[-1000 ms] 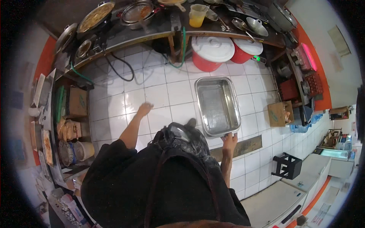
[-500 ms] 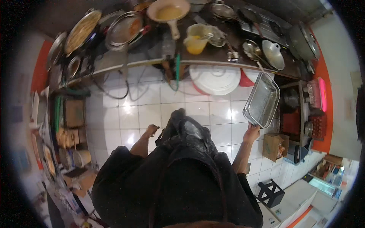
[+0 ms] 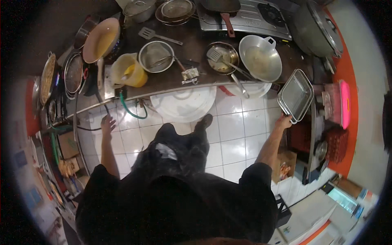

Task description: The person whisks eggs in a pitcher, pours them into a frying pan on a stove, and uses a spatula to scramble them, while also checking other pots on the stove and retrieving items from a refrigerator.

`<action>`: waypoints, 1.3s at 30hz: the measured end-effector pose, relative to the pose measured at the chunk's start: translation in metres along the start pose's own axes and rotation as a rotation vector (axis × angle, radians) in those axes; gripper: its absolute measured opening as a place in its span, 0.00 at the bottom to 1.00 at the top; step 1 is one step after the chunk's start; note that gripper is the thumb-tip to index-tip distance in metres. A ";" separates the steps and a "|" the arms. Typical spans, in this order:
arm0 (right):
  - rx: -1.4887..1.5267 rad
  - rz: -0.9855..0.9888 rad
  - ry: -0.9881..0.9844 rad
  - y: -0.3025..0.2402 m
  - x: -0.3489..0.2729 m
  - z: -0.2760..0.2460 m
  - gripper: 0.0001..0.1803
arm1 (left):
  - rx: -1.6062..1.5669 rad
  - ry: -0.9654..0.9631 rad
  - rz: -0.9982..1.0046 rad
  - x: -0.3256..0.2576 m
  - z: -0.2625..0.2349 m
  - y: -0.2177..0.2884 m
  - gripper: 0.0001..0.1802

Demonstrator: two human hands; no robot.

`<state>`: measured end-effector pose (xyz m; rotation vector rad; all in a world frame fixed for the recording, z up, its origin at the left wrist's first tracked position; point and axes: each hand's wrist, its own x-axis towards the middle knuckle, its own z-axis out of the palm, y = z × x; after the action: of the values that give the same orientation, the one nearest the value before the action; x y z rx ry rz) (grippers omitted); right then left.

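Observation:
My right hand [image 3: 284,121] is closed round the near end of a rectangular metal tray [image 3: 296,97], holding it tilted off the right front corner of the counter. The tray has a raised rim and looks hollow. My left hand [image 3: 108,123] hangs over the floor below the counter edge, with nothing in it and its fingers loosely apart. A green hose [image 3: 130,112] and a dark cable are nearest to it. On the counter above stand a yellow jug [image 3: 130,73], a strainer [image 3: 156,57] and a pan with a slotted spatula [image 3: 222,58].
A wide metal wok [image 3: 260,58] and a large lidded pot [image 3: 316,30] fill the right of the dark counter [image 3: 195,74]. Behind sits a gas stove [image 3: 247,18]. Under the front edge is a white lid [image 3: 183,102]. A cardboard box [image 3: 284,165] stands right, below the shelf.
I have moved forward and right, closer to the counter. My left hand has reached out to the left and its fingers have loosened. The tray stays in my right hand.

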<state>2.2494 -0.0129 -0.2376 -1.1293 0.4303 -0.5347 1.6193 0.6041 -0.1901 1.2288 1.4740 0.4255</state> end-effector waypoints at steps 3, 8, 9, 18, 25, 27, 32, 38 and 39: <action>-0.099 0.020 -0.013 0.062 0.106 0.027 0.21 | 0.215 0.149 -0.201 -0.048 0.029 -0.001 0.28; -0.316 0.226 -0.032 0.122 0.195 0.058 0.25 | 0.291 0.154 -0.322 -0.120 0.065 -0.015 0.30; -0.301 0.279 -0.089 0.125 0.209 0.062 0.25 | 0.331 0.184 -0.400 -0.126 0.074 -0.015 0.32; -0.420 -0.231 -0.200 0.102 0.058 0.088 0.20 | 0.289 0.138 -0.400 -0.159 0.075 -0.038 0.31; -0.454 0.204 -1.655 0.006 -0.358 0.190 0.26 | 0.296 0.319 -0.019 -0.119 0.097 0.014 0.25; -0.368 -0.069 -1.909 -0.027 -0.441 0.233 0.32 | 0.109 0.390 0.146 -0.099 0.091 0.050 0.25; -0.306 -0.611 -1.974 -0.019 -0.584 0.288 0.30 | -0.157 0.509 0.403 -0.025 0.063 0.091 0.23; -0.229 0.182 -1.473 0.077 -0.651 0.308 0.13 | -0.127 0.417 0.361 0.012 0.054 0.126 0.15; -0.259 0.077 -1.453 0.096 -0.641 0.320 0.13 | -0.220 0.288 0.340 0.021 0.061 0.107 0.17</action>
<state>1.9407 0.6372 -0.1731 -1.4427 -0.7404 0.4864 1.7242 0.6425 -0.1340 1.2791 1.4093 1.0026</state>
